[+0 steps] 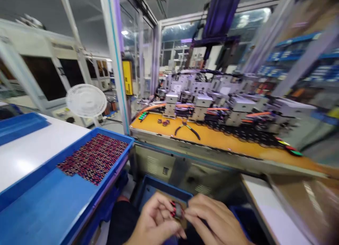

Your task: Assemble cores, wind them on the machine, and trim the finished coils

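My left hand (159, 220) pinches a small round part (178, 210) between thumb and fingers, low in the middle of the head view. The part has a grey metallic side band and a red-and-black edge, like a small motor stator. From the right, my right hand (212, 220) has its thumb and fingertips closed together at the part's right side. The exact contact there is blurred. Both hands are above my lap, in front of a blue bin (169, 188) at floor level.
To the left, a blue tray (106, 186) carries many small red-and-dark parts (96, 156). Ahead, a machine's orange worktop (212, 141) bears black-handled pliers (187, 129), several small round parts (163, 122) and a row of fixtures (202, 105). A white fan (86, 100) stands left.
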### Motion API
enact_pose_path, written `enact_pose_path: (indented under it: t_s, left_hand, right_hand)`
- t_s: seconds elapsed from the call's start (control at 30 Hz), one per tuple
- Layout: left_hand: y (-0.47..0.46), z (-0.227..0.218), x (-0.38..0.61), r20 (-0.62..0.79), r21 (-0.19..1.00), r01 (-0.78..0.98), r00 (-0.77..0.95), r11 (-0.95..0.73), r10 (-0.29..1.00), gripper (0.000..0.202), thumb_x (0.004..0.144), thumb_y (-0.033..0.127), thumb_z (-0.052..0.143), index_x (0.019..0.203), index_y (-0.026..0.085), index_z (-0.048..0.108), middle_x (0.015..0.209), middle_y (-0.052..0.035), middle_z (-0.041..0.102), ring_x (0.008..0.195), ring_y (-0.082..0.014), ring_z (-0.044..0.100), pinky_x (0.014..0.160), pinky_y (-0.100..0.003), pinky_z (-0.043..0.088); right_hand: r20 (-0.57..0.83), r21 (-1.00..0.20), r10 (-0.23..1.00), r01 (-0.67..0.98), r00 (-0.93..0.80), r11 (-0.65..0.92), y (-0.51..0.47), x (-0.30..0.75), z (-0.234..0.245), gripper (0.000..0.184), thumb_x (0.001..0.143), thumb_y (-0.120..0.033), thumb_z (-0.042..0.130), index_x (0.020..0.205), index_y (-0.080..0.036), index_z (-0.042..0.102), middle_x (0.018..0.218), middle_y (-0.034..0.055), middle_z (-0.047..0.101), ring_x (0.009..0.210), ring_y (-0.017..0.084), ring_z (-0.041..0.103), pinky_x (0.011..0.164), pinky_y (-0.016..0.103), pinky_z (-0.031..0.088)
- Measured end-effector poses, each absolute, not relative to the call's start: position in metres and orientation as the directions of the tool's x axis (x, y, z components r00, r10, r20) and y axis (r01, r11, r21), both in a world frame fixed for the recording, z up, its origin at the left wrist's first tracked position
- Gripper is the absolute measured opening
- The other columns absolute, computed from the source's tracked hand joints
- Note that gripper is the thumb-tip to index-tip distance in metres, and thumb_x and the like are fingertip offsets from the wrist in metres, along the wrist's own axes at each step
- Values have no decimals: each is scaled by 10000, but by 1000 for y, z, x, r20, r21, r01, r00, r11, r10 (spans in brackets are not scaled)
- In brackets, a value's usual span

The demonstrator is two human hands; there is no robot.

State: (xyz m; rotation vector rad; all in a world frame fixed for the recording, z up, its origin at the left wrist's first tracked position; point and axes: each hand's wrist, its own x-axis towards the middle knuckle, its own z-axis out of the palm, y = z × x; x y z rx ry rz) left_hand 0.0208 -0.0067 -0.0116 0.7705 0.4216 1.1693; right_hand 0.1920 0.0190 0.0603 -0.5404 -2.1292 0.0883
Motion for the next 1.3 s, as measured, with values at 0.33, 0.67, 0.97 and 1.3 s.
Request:
enact_pose_path:
  t_s: [0.33, 0.67, 0.97, 1.3]
  left_hand:
    - [-5, -5, 8, 249, 918, -306, -52, -253, 967, 227, 725, 103, 814, 840, 236, 671, 885, 21, 735, 828, -120, 718, 735, -178, 592]
    - [2, -20, 1, 328, 920, -252, 70, -302, 942, 316, 761, 42, 770, 941, 300, 739, 1133, 43, 757, 1004, -180, 754, 873, -269, 628]
    - [12, -19, 1, 368, 909, -258, 125, -328, 921, 257, 770, 104, 792, 920, 309, 755, 1086, 44, 796, 1085, -222, 730, 932, -353, 616]
    - [19, -36, 17, 104, 967, -211, -188, -144, 977, 146, 848, 283, 734, 989, 301, 765, 1110, -3, 788, 1024, -158, 746, 883, -214, 594]
  right_hand:
    - [672, -670, 715, 251, -194, 698, 13, 179, 37, 143, 916, -156, 571, 777, -158, 606, 691, 11, 614, 618, 94, 550, 587, 199, 450]
    - [-195, -921, 852, -208, -486, -330, 9, 183, 33, 298, 745, -373, 750, 696, -138, 574, 578, -29, 553, 509, 60, 479, 514, 197, 388]
    - [-46, -904, 857, -344, -513, -255, 17, 182, 5, 402, 730, -399, 817, 951, -138, 606, 757, -11, 614, 605, 70, 571, 586, 210, 491]
    - [840, -500, 537, 272, -79, 822, 35, 179, -4, 166, 783, -177, 651, 942, -170, 605, 704, 23, 654, 611, 126, 619, 566, 224, 530]
